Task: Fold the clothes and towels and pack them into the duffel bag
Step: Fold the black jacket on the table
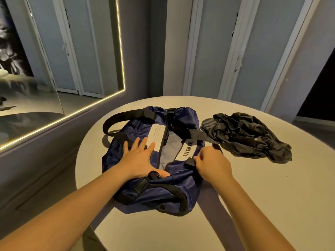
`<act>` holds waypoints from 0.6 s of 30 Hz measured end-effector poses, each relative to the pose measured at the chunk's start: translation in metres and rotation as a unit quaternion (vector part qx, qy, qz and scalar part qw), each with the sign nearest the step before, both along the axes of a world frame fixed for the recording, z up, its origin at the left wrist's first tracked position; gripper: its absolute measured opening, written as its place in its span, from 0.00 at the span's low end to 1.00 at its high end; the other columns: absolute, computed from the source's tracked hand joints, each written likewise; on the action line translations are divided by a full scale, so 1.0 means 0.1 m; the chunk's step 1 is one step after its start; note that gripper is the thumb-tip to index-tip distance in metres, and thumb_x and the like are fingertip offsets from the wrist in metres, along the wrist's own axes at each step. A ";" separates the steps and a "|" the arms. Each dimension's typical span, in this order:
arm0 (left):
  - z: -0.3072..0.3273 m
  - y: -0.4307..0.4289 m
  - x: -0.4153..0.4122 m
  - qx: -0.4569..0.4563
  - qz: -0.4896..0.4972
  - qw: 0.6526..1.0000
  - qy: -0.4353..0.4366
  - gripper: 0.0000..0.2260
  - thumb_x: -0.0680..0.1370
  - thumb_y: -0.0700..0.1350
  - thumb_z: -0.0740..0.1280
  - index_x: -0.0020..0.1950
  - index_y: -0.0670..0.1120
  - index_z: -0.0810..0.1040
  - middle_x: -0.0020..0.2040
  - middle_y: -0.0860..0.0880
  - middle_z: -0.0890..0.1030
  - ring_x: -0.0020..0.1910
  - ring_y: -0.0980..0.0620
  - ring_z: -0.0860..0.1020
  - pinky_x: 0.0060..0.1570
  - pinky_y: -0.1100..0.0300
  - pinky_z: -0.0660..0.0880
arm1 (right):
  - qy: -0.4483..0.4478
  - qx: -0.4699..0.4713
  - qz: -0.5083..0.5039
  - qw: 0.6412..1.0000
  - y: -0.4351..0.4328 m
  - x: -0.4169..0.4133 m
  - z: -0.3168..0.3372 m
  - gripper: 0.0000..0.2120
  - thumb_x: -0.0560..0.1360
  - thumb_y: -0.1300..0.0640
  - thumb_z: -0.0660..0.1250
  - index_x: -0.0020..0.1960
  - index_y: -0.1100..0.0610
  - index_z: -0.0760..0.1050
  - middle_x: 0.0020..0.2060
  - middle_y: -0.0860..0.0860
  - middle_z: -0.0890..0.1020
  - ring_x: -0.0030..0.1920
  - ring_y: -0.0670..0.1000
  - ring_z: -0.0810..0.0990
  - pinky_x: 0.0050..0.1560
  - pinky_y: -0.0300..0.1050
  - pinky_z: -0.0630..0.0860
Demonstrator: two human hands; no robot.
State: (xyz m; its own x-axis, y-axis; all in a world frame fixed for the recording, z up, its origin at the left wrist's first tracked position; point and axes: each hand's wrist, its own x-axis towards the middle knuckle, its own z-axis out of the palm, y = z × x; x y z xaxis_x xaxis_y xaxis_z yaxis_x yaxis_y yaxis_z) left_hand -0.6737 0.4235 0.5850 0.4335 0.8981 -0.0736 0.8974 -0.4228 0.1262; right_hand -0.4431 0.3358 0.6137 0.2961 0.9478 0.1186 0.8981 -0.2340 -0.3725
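Head view shows your forearms cut off at the bottom edge. Your left hand point(140, 158) lies open, fingers spread flat on the navy nylon duffel bag point(148, 189), its thumb hidden in the bag's mouth. Your right hand point(211, 164) is closed, pinching a black webbing strap point(189, 163) beside a white patch point(186, 149) reading "LVQUE". The white label point(157, 135) at your left fingertips carries print too small to read. Beyond your right hand, a crumpled black garment point(248, 134) sits on the round pale table point(272, 196), its type unclear.
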 end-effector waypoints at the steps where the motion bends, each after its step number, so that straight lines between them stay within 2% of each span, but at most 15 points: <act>1: -0.01 0.01 -0.01 0.003 0.001 1.000 -0.001 0.70 0.51 0.90 0.47 0.84 0.51 0.45 0.84 0.48 0.40 0.82 0.41 0.37 0.74 0.28 0.36 | 0.052 0.022 0.002 0.998 0.00 0.06 -0.07 0.16 0.82 0.50 0.65 0.39 0.55 0.69 0.32 0.50 0.72 0.36 0.53 0.72 0.36 0.47 0.67; 3: -0.01 0.02 -0.02 0.012 0.003 1.000 0.000 0.67 0.53 0.89 0.49 0.84 0.51 0.46 0.84 0.48 0.41 0.82 0.42 0.38 0.74 0.28 0.36 | 0.223 0.050 -0.011 0.973 -0.02 0.19 -0.17 0.22 0.82 0.53 0.66 0.32 0.56 0.65 0.27 0.50 0.69 0.30 0.50 0.67 0.33 0.46 0.64; 4: -0.02 0.02 -0.02 0.016 0.004 1.000 0.002 0.66 0.55 0.88 0.50 0.84 0.51 0.46 0.84 0.48 0.41 0.82 0.42 0.38 0.74 0.28 0.36 | 0.290 0.061 -0.029 0.955 -0.04 0.21 -0.19 0.25 0.82 0.51 0.66 0.30 0.56 0.62 0.24 0.50 0.66 0.29 0.50 0.65 0.33 0.46 0.62; 5: -0.02 0.03 -0.02 0.018 0.005 1.000 0.002 0.65 0.55 0.88 0.51 0.84 0.51 0.47 0.84 0.48 0.41 0.82 0.42 0.38 0.74 0.28 0.36 | 0.320 0.064 -0.044 0.944 -0.05 0.20 -0.18 0.27 0.82 0.46 0.66 0.29 0.55 0.60 0.23 0.50 0.64 0.28 0.51 0.63 0.33 0.46 0.61; 7: -0.03 0.04 -0.03 0.018 0.006 1.000 -0.001 0.66 0.54 0.89 0.49 0.84 0.52 0.47 0.84 0.48 0.41 0.82 0.42 0.38 0.74 0.28 0.36 | 0.305 0.053 -0.036 0.950 -0.02 0.10 -0.16 0.30 0.79 0.37 0.66 0.31 0.54 0.57 0.25 0.51 0.62 0.29 0.52 0.63 0.35 0.47 0.60; 8: -0.03 0.04 -0.03 0.019 0.006 1.000 -0.002 0.67 0.53 0.89 0.48 0.84 0.52 0.47 0.84 0.48 0.42 0.82 0.42 0.39 0.74 0.28 0.36 | 0.281 0.048 -0.016 0.958 0.01 0.03 -0.14 0.30 0.77 0.37 0.67 0.31 0.53 0.57 0.26 0.51 0.61 0.30 0.52 0.63 0.36 0.48 0.60; 12: -0.02 0.01 -0.04 0.010 0.009 1.000 -0.018 0.65 0.55 0.89 0.47 0.84 0.53 0.47 0.84 0.49 0.41 0.82 0.44 0.39 0.75 0.29 0.36 | 0.238 0.062 0.011 0.969 0.06 -0.08 -0.08 0.26 0.79 0.50 0.70 0.33 0.53 0.56 0.28 0.53 0.59 0.31 0.52 0.60 0.35 0.49 0.57; 15: -0.01 0.01 -0.03 -0.003 0.025 0.998 -0.053 0.59 0.60 0.87 0.41 0.84 0.55 0.49 0.84 0.51 0.42 0.82 0.46 0.39 0.75 0.31 0.35 | 0.229 0.061 -0.035 0.971 -0.10 0.13 -0.15 0.22 0.78 0.53 0.68 0.33 0.55 0.60 0.28 0.55 0.65 0.31 0.55 0.65 0.34 0.49 0.61; 18: -0.03 0.02 0.00 -0.006 0.041 0.997 -0.066 0.54 0.65 0.84 0.37 0.84 0.56 0.53 0.84 0.51 0.45 0.83 0.46 0.40 0.76 0.33 0.34 | 0.154 0.006 -0.067 0.986 -0.32 0.27 -0.34 0.16 0.81 0.50 0.64 0.37 0.56 0.68 0.32 0.53 0.74 0.33 0.54 0.72 0.33 0.47 0.66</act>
State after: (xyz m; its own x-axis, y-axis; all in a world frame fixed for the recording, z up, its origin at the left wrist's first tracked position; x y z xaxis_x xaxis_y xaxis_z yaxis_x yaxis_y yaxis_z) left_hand -0.6737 0.4254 0.5825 0.3653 0.9303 -0.0320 0.9042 -0.3464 0.2499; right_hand -0.4164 0.3040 0.5798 0.4424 0.8967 0.0139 0.7030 -0.3372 -0.6262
